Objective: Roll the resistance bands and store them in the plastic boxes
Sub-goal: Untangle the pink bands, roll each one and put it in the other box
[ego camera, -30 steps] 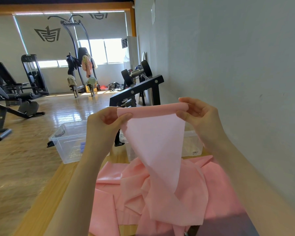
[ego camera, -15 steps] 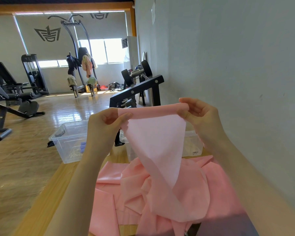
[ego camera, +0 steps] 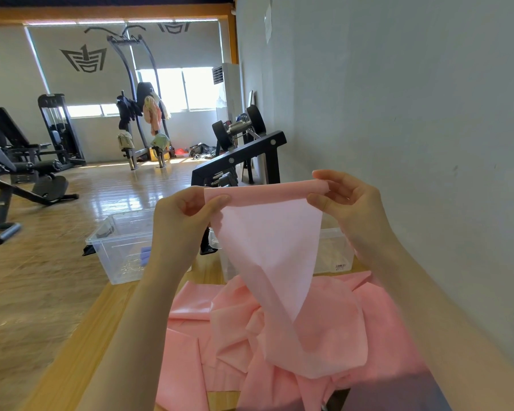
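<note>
Hands raised above the desk [ego camera: 80,345] pinch the top edge of a pink resistance band [ego camera: 267,241], left hand [ego camera: 181,223] at one corner, right hand [ego camera: 347,203] at the other, thumbs and fingers curled on a narrow first fold. Held taut and level, the edge looks set to start a straight roll, while the slack hangs down into the pink heap on the desk. Beyond that heap wait two clear plastic boxes [ego camera: 116,250], the left one already holding something blue.

The pink band's [ego camera: 267,232] hanging fold has narrowed slightly since earlier.
</note>
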